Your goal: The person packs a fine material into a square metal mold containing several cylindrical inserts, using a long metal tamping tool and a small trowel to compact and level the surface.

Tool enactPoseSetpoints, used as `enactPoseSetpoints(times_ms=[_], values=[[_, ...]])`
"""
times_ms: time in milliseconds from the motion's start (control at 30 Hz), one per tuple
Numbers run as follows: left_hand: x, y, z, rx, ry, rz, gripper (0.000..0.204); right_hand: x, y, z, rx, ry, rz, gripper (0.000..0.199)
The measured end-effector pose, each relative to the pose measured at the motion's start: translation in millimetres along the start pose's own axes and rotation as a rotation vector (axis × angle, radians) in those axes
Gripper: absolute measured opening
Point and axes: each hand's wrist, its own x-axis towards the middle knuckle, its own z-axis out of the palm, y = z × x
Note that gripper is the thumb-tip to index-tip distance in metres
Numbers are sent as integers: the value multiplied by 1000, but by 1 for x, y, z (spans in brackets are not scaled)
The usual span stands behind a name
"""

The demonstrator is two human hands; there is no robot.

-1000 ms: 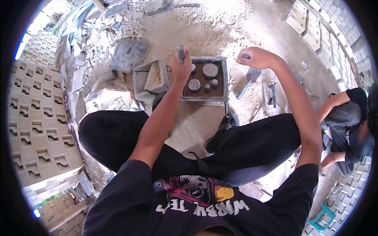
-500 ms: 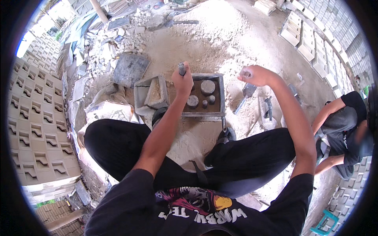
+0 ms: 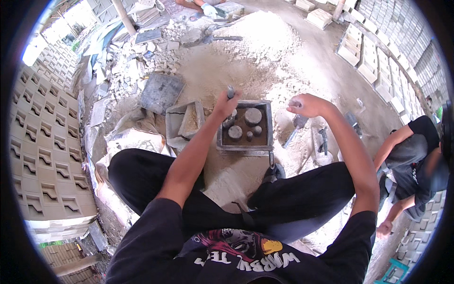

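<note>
My left hand [image 3: 226, 103] is closed round a grey rod [image 3: 230, 92], whose top end sticks up out of the fist. It is held over the left far corner of a rectangular mould box [image 3: 246, 150] with a grey metal-like rim. Inside the box, several round grey cylinders, among them a wide one [image 3: 253, 116], stand in brown powdery material. My right hand [image 3: 307, 105] hovers to the right of the box, fingers curled and tips dusty; whatever they may hold is hidden.
A broken-edged grey trough [image 3: 173, 124] adjoins the box on the left, near a dark square slab [image 3: 161, 91]. A trowel [image 3: 300, 121] lies at right. Beyond rises a pale powder heap [image 3: 267, 35]. A co-worker [image 3: 416, 161] crouches at right; patterned blocks [image 3: 47, 156] are stacked left.
My left hand has shifted slightly right over the box with the rod. My right hand stays nearly in place. The view has tilted up, bringing in another person's gloved hand at the top.
</note>
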Motion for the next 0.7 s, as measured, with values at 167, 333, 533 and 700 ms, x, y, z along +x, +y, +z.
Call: enactPoseSetpoints(times_ms=[167,333,533,700], values=[[0,73,20,123,-265,55,36,-3,5,8,44,75,-18,47],[29,63,3,137,-413,58,48,35,-36,41,-80,50,-62,62],[55,88,-30,792,-495,68,75,116,-98,108,149,505,-155,71],[56,112,-67,716,-521,253,78,169,-156,120,961,728,186,61]])
